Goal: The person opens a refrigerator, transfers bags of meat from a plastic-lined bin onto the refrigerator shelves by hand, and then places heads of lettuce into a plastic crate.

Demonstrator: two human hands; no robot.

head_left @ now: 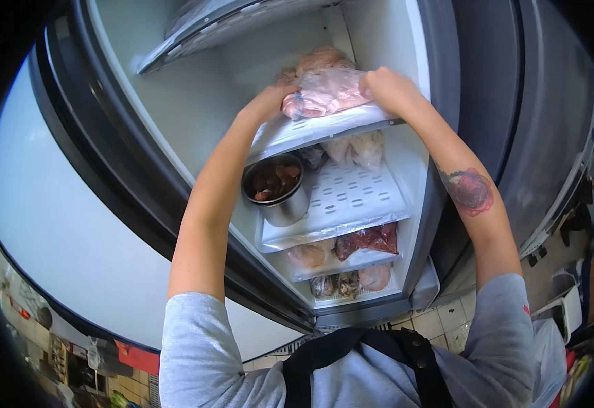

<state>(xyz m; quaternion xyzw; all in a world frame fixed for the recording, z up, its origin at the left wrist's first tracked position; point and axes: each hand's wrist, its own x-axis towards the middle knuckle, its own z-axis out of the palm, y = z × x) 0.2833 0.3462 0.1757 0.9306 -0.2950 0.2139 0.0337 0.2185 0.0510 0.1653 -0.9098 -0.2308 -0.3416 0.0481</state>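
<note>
A clear plastic bag of pale pink raw meat point(331, 92) rests on an upper shelf of the open fridge. My left hand point(274, 102) grips its left side, fingers partly hidden by the plastic. At the right end, my right hand point(387, 88) is closed on the edge of the same bag. Behind it sits more pale meat point(321, 58). On the shelf below, a round steel pot point(285, 206) holds dark brown pieces, with a whitish bag point(358, 148) farther back.
Lower shelves carry bagged dark red meat point(372, 241), pale meat point(310, 253) and several more packages. The fridge door point(86, 197) stands open at left. An upper shelf point(208, 27) hangs tilted above my hands. A grey steel door point(487, 88) is at right.
</note>
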